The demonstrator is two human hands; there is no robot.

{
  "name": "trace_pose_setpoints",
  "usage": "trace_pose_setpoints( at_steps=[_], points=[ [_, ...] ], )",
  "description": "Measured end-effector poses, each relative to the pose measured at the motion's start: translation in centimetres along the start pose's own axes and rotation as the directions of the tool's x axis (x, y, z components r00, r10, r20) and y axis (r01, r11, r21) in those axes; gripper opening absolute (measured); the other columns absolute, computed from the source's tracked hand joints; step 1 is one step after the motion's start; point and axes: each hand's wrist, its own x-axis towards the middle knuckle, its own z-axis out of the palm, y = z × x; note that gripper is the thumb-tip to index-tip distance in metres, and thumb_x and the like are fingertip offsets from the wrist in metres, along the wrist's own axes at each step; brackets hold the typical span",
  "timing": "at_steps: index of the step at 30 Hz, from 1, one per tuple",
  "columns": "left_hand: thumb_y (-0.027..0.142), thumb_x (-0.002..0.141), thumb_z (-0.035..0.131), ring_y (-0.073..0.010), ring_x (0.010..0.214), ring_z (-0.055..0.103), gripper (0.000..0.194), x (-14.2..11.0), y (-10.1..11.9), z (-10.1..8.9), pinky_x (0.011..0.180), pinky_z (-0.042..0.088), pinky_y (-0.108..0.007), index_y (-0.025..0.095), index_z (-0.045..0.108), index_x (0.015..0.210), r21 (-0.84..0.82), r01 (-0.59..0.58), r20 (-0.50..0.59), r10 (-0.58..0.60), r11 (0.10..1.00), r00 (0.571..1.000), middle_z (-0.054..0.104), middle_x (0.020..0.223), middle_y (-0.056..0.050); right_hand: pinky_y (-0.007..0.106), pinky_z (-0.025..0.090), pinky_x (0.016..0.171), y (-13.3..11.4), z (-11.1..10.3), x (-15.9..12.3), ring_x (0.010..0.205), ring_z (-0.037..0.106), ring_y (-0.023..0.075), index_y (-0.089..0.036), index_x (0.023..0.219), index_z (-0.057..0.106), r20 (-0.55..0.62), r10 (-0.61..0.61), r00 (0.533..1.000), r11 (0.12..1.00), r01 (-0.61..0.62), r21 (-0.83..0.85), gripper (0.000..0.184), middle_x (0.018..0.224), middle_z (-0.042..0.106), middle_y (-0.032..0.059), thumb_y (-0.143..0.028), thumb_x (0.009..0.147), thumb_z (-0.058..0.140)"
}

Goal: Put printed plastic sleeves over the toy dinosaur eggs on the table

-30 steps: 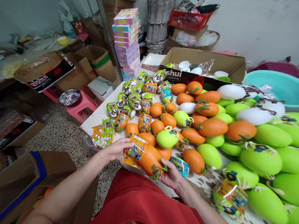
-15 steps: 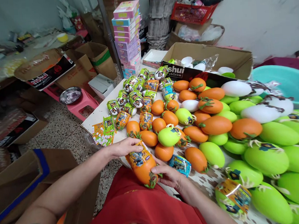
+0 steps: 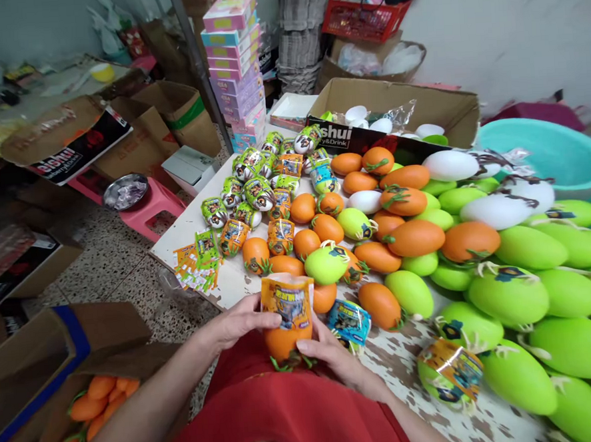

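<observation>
- Pale wall (image 3: 515, 41) rises behind a worn worktop (image 3: 190, 221); as our landmark we take the orange egg (image 3: 282, 345), held in front of our body at the near edge.
- We have both hands on that egg: the left hand (image 3: 242, 323) pinches the orange printed wrapper (image 3: 291, 301) left of it, thumb in front; the right hand (image 3: 334, 360) grips its right side, thumb on the front. We cannot see the fingers behind.
- Around the egg's upper part sits the wrapper, its top edge standing above; we cannot tell how far it reaches at the back. Green strands (image 3: 284, 366) show at the egg's lower end.
- Just right of the egg lies a blue-wrapped egg (image 3: 349, 321); left of it and beyond, loose wrappers (image 3: 198, 261); well to its right, lime-green eggs (image 3: 518, 377).
- We judge the egg light, smooth and rather slippery, a thin shell that may dent; best cradled round its widest part, clear of the strands.
- To us the wrapper looks thin, crisp and easily creased; we would take it lightly by its side edges.
</observation>
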Motion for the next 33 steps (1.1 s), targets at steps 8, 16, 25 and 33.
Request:
trace_pose_setpoints(
  at_steps=[8, 16, 25, 33],
  points=[
    [0.029, 0.071, 0.075, -0.0289, 0.117, 0.054, 0.065, 1.3, 0.7, 0.9, 0.101, 0.040, -0.040, 0.019, 0.052, 0.131, 0.068, 0.007, 0.075, -0.012, 0.998, 0.997, 0.061, 0.127, -0.009, 0.047, 0.040, 0.100, -0.8, -1.4, 0.0, 0.108, 0.061, 0.0286, -0.020, 0.119, 0.059, -0.113, -0.038, 0.993, 0.994, 0.026, -0.106, 0.051, 0.117, 0.067, 0.0097, -0.033, 0.072, 0.077],
    [0.034, 0.072, 0.074, -0.0287, 0.110, 0.058, 0.060, 0.0, -1.8, 0.8, 0.097, 0.042, -0.040, 0.015, 0.056, 0.126, 0.003, 0.083, 0.027, -0.083, 0.997, 0.996, 0.065, 0.120, -0.011, 0.045, 0.044, 0.095, 1.1, -0.8, -0.1, 0.105, 0.062, 0.0287, -0.020, 0.113, 0.061, -0.137, -0.039, 0.990, 0.999, 0.037, -0.018, 0.048, 0.112, 0.069, 0.0086, -0.035, 0.070, 0.078],
    [0.040, 0.073, 0.073, -0.0294, 0.112, 0.057, 0.059, 0.3, -1.2, 0.4, 0.099, 0.041, -0.040, 0.014, 0.059, 0.123, -0.077, 0.069, -0.003, -0.069, 0.995, 0.998, 0.064, 0.122, -0.013, 0.045, 0.042, 0.099, 1.1, -0.9, 0.5, 0.111, 0.059, 0.0274, -0.022, 0.118, 0.056, -0.151, -0.067, 0.986, 0.994, 0.054, -0.091, 0.055, 0.121, 0.064, 0.0070, -0.029, 0.069, 0.079],
    [0.032, 0.072, 0.074, -0.0303, 0.111, 0.059, 0.060, 0.0, -1.9, 0.8, 0.099, 0.042, -0.042, 0.013, 0.057, 0.126, -0.076, 0.086, -0.055, -0.090, 0.993, 0.994, 0.066, 0.120, -0.014, 0.043, 0.047, 0.094, 2.1, -1.0, 0.7, 0.106, 0.060, 0.0261, -0.025, 0.122, 0.049, -0.217, -0.102, 0.971, 0.970, 0.049, -0.239, 0.077, 0.119, 0.064, 0.0050, -0.020, 0.055, 0.087]
  ],
)
